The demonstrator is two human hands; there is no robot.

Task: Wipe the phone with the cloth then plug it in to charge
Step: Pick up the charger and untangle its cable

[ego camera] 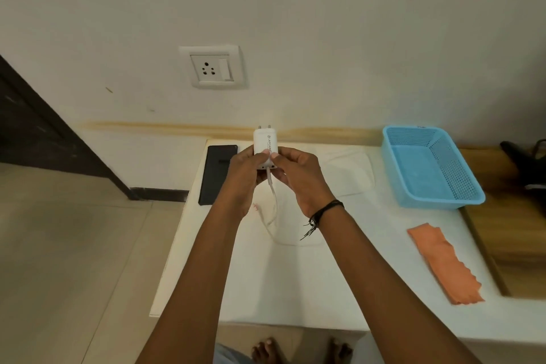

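Charger body held in both hands, pins up.
Left hand (245, 170) and right hand (298, 170) pinch the charger (265, 143): light, rigid, smooth; grip its sides, not the limp cable (273, 201).

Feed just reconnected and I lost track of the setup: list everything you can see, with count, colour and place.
charger adapter: one, white, held up in both hands, pins pointing up
cable: one, white, hanging from the adapter to the table
phone: one, black, flat at the table's far left corner
cloth: one, orange, on the table's right side
basket: one, blue, far right of the table
wall socket: one, white, above the table
table: one, white
left hand: on adapter
right hand: on adapter, black wrist thread
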